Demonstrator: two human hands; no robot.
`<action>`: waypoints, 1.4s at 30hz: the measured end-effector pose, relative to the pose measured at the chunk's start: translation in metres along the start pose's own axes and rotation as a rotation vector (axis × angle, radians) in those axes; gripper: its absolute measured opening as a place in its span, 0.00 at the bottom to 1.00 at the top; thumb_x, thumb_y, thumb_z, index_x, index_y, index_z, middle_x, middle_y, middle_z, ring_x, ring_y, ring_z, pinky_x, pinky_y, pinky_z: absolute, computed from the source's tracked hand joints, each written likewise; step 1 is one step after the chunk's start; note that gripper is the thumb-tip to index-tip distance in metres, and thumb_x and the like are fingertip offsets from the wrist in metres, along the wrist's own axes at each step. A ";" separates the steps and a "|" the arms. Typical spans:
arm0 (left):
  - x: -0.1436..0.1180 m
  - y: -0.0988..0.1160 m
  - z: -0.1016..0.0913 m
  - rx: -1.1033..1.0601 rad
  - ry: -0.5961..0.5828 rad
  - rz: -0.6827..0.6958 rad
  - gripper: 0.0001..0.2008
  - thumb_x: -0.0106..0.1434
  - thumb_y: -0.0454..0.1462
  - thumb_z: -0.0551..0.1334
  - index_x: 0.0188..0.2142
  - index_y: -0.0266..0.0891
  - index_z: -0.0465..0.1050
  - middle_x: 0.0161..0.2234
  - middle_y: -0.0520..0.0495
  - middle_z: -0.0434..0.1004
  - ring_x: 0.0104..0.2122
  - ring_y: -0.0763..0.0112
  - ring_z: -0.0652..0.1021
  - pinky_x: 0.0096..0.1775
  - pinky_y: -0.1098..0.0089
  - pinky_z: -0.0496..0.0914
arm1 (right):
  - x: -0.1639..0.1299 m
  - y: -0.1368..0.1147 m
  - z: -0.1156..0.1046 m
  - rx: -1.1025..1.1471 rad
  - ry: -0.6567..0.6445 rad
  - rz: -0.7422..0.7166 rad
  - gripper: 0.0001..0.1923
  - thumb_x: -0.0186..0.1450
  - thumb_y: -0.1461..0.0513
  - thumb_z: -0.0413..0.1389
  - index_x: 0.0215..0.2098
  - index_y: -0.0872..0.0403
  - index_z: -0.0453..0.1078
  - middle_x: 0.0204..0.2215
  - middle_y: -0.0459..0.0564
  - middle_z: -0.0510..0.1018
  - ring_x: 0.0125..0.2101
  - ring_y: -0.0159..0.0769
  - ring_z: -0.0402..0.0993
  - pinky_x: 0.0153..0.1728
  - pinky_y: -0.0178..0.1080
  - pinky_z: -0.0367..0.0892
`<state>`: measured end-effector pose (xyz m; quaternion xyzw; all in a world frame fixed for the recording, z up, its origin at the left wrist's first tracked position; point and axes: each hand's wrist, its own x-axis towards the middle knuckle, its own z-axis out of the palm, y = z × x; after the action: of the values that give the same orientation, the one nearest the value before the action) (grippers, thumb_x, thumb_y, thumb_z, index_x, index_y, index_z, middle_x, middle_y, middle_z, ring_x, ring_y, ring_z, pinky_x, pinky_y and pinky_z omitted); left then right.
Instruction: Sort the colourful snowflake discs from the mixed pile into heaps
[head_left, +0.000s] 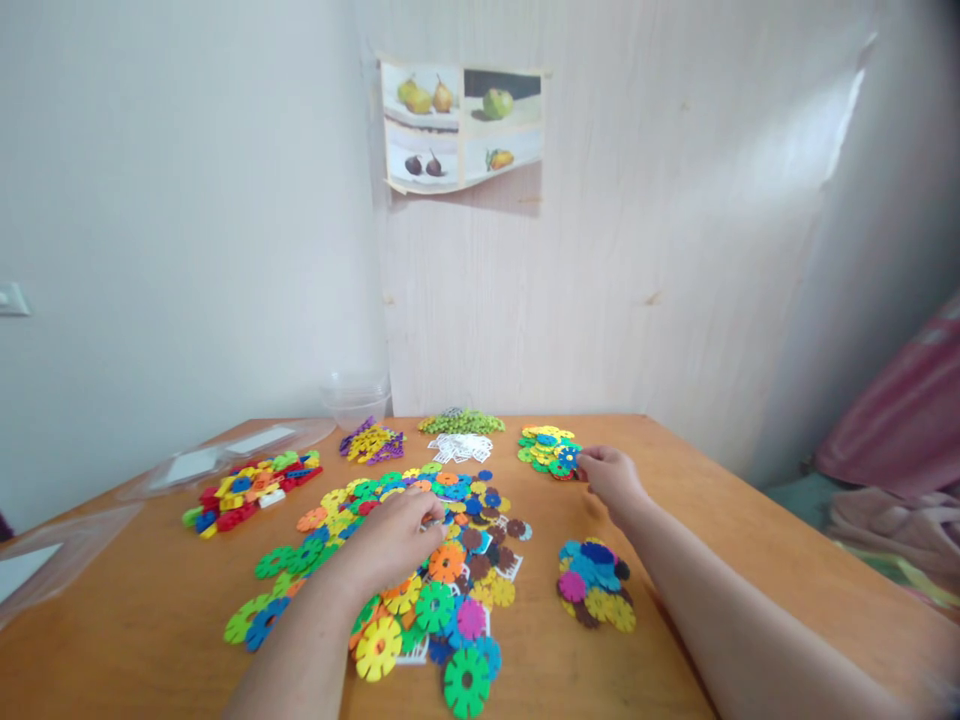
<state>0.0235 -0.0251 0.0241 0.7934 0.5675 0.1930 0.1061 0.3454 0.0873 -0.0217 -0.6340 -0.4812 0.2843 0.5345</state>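
My left hand [401, 540] is over the large mixed pile of colourful notched plastic discs [435, 606], palm down with fingers curled in. Whatever its fingertips hold, if anything, is hidden. At the right, my right hand [613, 478] pinches a blue notched disc [568, 459] at the edge of a smaller pile of yellow and green discs [536, 450]. Nearer me, below the right hand, lies another small pile of blue, pink, yellow and brown discs [594, 580].
Building blocks [251, 488] lie at the left. Along the back are purple and yellow pieces [371, 441], white pieces [459, 447], green pieces [465, 423] and a clear tub [356, 403]. Plastic bags [217, 462] lie on the wooden table [161, 630].
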 end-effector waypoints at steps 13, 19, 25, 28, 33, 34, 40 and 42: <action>-0.001 0.003 -0.002 -0.010 -0.013 -0.024 0.09 0.63 0.43 0.55 0.33 0.43 0.71 0.37 0.50 0.73 0.39 0.64 0.72 0.39 0.68 0.64 | 0.009 0.010 -0.005 0.066 -0.002 0.057 0.11 0.50 0.66 0.54 0.31 0.57 0.74 0.15 0.46 0.72 0.17 0.31 0.67 0.19 0.31 0.60; -0.002 0.005 -0.003 0.015 0.002 -0.008 0.09 0.62 0.42 0.55 0.32 0.42 0.71 0.37 0.49 0.74 0.40 0.63 0.72 0.42 0.66 0.65 | -0.016 -0.015 -0.001 -0.098 -0.010 -0.168 0.13 0.55 0.58 0.54 0.32 0.57 0.75 0.23 0.47 0.76 0.24 0.33 0.68 0.23 0.33 0.59; -0.003 0.009 -0.003 0.016 0.004 -0.011 0.08 0.61 0.40 0.55 0.34 0.42 0.72 0.37 0.48 0.73 0.39 0.64 0.73 0.39 0.67 0.66 | -0.081 -0.063 0.009 -0.189 -0.561 -0.419 0.11 0.60 0.55 0.55 0.28 0.55 0.71 0.22 0.45 0.73 0.24 0.31 0.66 0.25 0.33 0.58; -0.002 0.010 -0.003 0.019 0.009 -0.003 0.07 0.61 0.39 0.56 0.32 0.42 0.72 0.37 0.49 0.74 0.39 0.64 0.73 0.38 0.68 0.66 | -0.117 -0.075 0.011 -0.317 -0.890 -0.448 0.11 0.60 0.53 0.58 0.31 0.54 0.72 0.23 0.44 0.73 0.24 0.30 0.65 0.24 0.32 0.56; -0.001 0.006 -0.001 0.019 0.034 -0.007 0.08 0.61 0.38 0.55 0.35 0.43 0.73 0.38 0.49 0.74 0.40 0.65 0.73 0.41 0.67 0.66 | -0.158 -0.074 0.020 -0.543 -0.934 -0.720 0.16 0.57 0.50 0.62 0.38 0.51 0.73 0.31 0.45 0.76 0.30 0.32 0.68 0.28 0.33 0.55; 0.000 0.006 0.000 0.023 0.034 -0.004 0.08 0.61 0.38 0.55 0.35 0.43 0.73 0.38 0.49 0.74 0.40 0.65 0.73 0.41 0.67 0.66 | -0.163 -0.073 0.023 -0.572 -0.901 -0.776 0.18 0.57 0.49 0.62 0.40 0.50 0.73 0.34 0.46 0.76 0.32 0.34 0.69 0.30 0.34 0.56; 0.000 0.003 0.002 0.039 0.045 0.025 0.08 0.62 0.39 0.55 0.35 0.43 0.72 0.38 0.50 0.74 0.41 0.65 0.73 0.42 0.67 0.66 | -0.174 -0.074 0.041 -0.665 -0.803 -0.937 0.22 0.58 0.45 0.60 0.43 0.50 0.73 0.39 0.49 0.77 0.37 0.40 0.72 0.35 0.37 0.59; 0.001 0.001 0.003 0.036 0.043 0.021 0.07 0.62 0.39 0.55 0.34 0.43 0.72 0.37 0.50 0.73 0.40 0.65 0.73 0.41 0.68 0.66 | -0.176 -0.074 0.043 -0.668 -0.783 -0.967 0.17 0.61 0.48 0.59 0.41 0.51 0.73 0.37 0.49 0.77 0.36 0.39 0.72 0.35 0.37 0.59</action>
<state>0.0263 -0.0249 0.0219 0.7966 0.5648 0.2009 0.0777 0.2191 -0.0582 0.0098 -0.3304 -0.9274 0.0589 0.1653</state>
